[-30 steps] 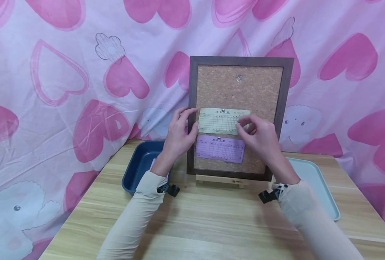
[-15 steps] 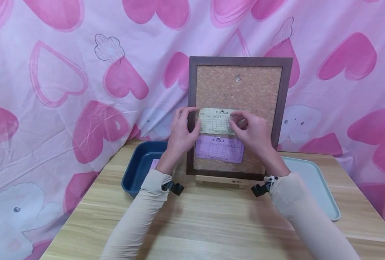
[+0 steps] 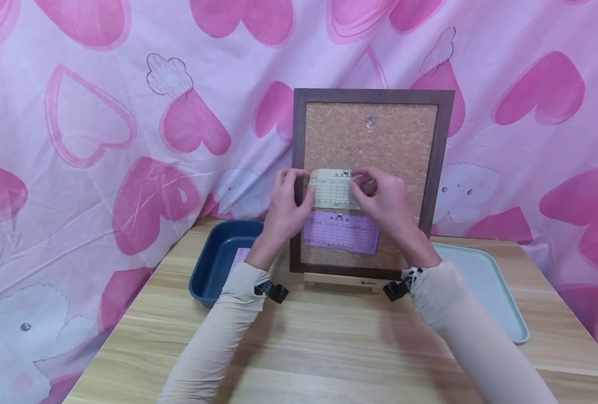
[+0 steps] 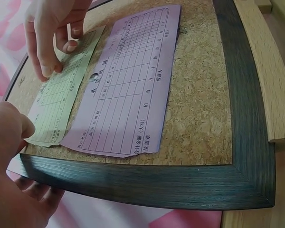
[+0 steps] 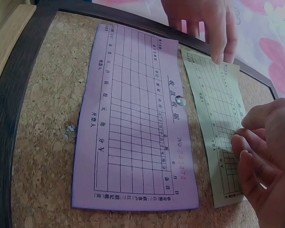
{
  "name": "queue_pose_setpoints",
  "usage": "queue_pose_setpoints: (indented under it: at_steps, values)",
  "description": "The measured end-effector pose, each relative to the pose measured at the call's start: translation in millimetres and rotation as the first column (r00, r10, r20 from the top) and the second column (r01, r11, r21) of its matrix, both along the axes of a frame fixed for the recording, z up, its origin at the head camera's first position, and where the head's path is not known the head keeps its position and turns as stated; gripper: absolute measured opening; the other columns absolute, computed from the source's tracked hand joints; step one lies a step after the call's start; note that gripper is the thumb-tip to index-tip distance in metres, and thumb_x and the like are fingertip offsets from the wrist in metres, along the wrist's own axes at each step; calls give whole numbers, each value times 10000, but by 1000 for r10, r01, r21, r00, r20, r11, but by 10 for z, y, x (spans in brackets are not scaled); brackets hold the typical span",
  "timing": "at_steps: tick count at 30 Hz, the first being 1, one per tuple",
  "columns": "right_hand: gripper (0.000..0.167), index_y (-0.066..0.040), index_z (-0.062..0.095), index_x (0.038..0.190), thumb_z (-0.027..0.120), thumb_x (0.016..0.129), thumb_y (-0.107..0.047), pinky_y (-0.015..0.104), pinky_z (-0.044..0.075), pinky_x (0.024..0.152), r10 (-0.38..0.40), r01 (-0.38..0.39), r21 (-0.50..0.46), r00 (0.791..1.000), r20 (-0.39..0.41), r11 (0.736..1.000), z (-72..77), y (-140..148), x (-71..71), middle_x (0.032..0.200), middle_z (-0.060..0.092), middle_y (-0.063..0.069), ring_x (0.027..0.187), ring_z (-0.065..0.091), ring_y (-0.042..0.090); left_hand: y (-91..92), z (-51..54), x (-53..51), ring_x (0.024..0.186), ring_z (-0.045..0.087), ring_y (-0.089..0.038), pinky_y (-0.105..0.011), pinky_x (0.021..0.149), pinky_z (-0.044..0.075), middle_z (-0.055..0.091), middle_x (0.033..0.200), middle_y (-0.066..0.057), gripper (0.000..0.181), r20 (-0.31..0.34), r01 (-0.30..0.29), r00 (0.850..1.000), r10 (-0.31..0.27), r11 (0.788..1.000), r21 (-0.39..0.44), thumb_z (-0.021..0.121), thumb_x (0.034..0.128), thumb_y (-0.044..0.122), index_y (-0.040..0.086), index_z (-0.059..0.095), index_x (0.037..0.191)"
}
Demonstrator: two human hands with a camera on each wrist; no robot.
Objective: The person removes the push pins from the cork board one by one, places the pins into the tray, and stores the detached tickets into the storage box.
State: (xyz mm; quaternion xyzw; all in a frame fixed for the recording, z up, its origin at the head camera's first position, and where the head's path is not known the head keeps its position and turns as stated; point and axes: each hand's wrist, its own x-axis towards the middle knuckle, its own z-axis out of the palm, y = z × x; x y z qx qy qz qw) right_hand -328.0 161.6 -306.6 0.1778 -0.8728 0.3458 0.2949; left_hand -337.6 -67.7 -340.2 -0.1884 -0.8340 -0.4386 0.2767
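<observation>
Cork board (image 3: 372, 147) in a dark frame (image 3: 375, 96), supported by a wooden easel (image 3: 341, 278) on a wood-grained surface (image 3: 329, 348); clock positions are read in the head view. A yellow-green slip (image 3: 331, 188) is fastened by a silvery pin (image 3: 346, 173) at its upper edge, just toward nine o'clock from the board's centre; a purple slip (image 3: 341, 233), likewise pinned, is set just beneath it, at six o'clock. The left hand (image 3: 286, 205) is placed at the yellow-green slip's nine o'clock edge, thumb and index finger parted, other fingers seen beyond the frame; the right hand (image 3: 387, 199) is held over the slip's three o'clock part, fingers half bent, thumb and index finger parted, nothing visibly gripped; whether the pin is touched cannot be told. A glinting fastening (image 3: 369, 122) is fixed at twelve o'clock; a dark blue tray (image 3: 214, 275), in which a pinkish-purple sheet (image 3: 239, 257) is partly hidden, is set at eight o'clock; a pale tray (image 3: 491, 292) is set between four and five o'clock.
</observation>
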Motion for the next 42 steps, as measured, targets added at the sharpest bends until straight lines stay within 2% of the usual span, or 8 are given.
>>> queue_pose_setpoints:
  at_steps: [6,14,27,35,42]
  values:
    - [254,-106,779,1242,737,1006,-191,223,554,652,2,-3,-15,1000,-13,1000,11,-37,-22,1002,821,96,755,760,204,-5,-8,-2,1386,519,-336,-536,1174,468,497,1494,-165,297,4,-2,1000,2,1000,-3,641,1052,240,102,618,1314]
    - [271,-108,776,1260,736,1007,-196,331,599,659,0,0,-19,1000,-11,1000,19,-81,-23,1019,821,110,761,768,219,-10,-9,-14,1387,514,-319,-521,1185,462,510,1468,-154,263,-10,2,1000,-2,1000,-10,644,1050,228,98,624,1279]
    - [227,-98,767,1197,752,985,-177,277,557,625,8,-10,-21,997,-83,1000,-14,-81,-60,946,813,82,702,752,204,6,-10,-3,1366,509,-319,-529,1158,483,488,1487,-140,259,23,8,1000,-8,1000,-5,644,1053,230,115,620,1283]
    - [208,-115,760,1189,735,997,-192,257,532,630,-17,16,-30,999,-32,999,7,-95,-63,947,801,75,725,745,202,4,-34,-24,1351,514,-312,-522,1159,477,519,1444,-140,241,2,14,1000,-14,1000,-14,640,1050,219,105,624,1262]
    - [198,-103,761,1138,747,1015,-258,331,548,682,-47,47,-56,999,5,997,33,-122,-84,928,789,84,756,724,216,7,-47,-33,1361,518,-308,-524,1177,467,528,1440,-135,239,-4,19,1000,-20,1000,-9,641,1044,215,104,628,1256]
